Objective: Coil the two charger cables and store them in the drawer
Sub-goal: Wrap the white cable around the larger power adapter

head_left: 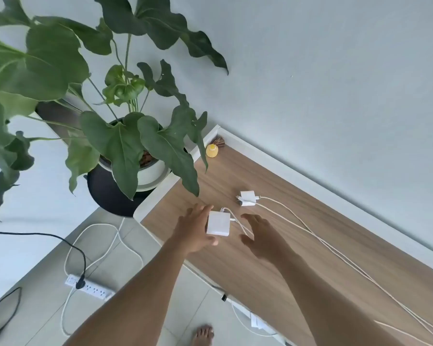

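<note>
Left grip (pixel 194 229) clamped on large white charger brick (pixel 219 224): thumb at near edge, fingers behind. Right grip (pixel 260 236) spread, holding nothing, just right of brick, over its cable (pixel 241 227) (contact unclear). Smaller charger (pixel 248 199) beyond right grip, on worktop (pixel 310 245).

No legible text, labels, brands, numbers or signs on any surface
</note>
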Available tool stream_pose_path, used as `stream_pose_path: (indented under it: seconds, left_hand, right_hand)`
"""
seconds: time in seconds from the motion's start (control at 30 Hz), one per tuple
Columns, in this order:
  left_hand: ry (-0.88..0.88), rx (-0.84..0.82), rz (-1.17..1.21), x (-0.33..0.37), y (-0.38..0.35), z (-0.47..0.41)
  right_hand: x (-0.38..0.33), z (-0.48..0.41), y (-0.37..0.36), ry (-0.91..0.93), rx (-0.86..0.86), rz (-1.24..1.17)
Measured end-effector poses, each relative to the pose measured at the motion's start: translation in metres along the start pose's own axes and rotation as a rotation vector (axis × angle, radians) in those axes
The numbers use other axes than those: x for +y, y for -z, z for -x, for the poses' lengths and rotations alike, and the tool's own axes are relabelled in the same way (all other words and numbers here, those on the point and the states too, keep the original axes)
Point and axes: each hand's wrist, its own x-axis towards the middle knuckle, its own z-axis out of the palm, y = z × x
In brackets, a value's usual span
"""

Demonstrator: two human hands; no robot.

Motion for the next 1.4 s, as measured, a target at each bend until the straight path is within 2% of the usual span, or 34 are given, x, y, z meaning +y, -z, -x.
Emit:
stream_pose_path:
  seconds: [0.27, 0.4, 0.47, 0.57, 0.63, 0.8, 1.0, 1.2, 1.4]
  left_hand:
    - [-0.045, 0.086, -0.111, 0.001, -0.009, -0.015]
    - [-0.101, 0.065, -0.105, 0.005, -0.002, -0.015]
    - [-0.094, 0.036, 0.017, 0.01, 0.006, -0.014]
    - [0.041, -0.108, 0.361, 0.024, 0.028, -0.015]
    - [0.087, -0.182, 0.51, 0.036, 0.044, -0.018]
    - [0.001, -0.267, 0.765, 0.08, 0.087, -0.023]
    - [-0.087, -0.159, 0.833, 0.167, 0.127, -0.025]
    - [-0.166, -0.115, 0.942, 0.231, 0.15, -0.014]
    - [-0.17, -0.05, 1.192, 0.279, 0.161, 0.005]
  right_hand:
    - [0.009, -0.006, -0.002, -0.019, 0.002, -0.042]
    - [0.014, -0.003, 0.0, -0.017, 0.02, -0.052]
    - [0.017, 0.0, 0.002, -0.026, 0.031, -0.061]
    - [0.02, 0.006, 0.007, -0.034, 0.058, -0.09]
    - [0.018, 0.011, 0.013, -0.056, 0.066, -0.159]
    - [0.013, 0.026, 0.037, -0.079, 0.157, -0.282]
    - [0.015, 0.064, 0.085, -0.107, 0.447, -0.341]
    - [0.057, 0.119, 0.128, -0.194, 0.626, -0.486]
    - [0.107, 0.175, 0.159, -0.296, 0.634, -0.415]
